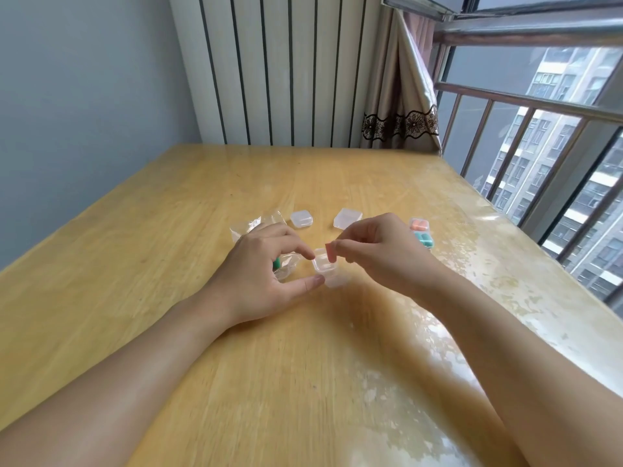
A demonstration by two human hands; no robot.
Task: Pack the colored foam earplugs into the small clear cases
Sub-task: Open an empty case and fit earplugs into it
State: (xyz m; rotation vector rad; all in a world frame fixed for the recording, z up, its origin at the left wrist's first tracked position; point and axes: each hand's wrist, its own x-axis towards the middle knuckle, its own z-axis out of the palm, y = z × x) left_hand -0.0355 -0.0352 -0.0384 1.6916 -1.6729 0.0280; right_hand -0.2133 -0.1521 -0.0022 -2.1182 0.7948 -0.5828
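A small clear case (328,271) lies open on the wooden table (168,230), its lid flat toward me. My left hand (259,274) steadies it between forefinger and thumb. My right hand (377,244) pinches a pink foam earplug (332,251) just above the open case. A green earplug (276,263) shows inside a crinkled plastic bag (286,267) under my left hand. Two shut clear cases, one (301,218) on the left and one (347,218) on the right, lie further back. Behind my right hand sit a case with orange earplugs (419,225) and a case with teal earplugs (424,239).
An empty clear plastic bag (249,225) lies behind my left hand. The table's right edge runs along a window with a railing (526,106). A radiator (279,69) and a curtain (401,96) stand behind the far edge.
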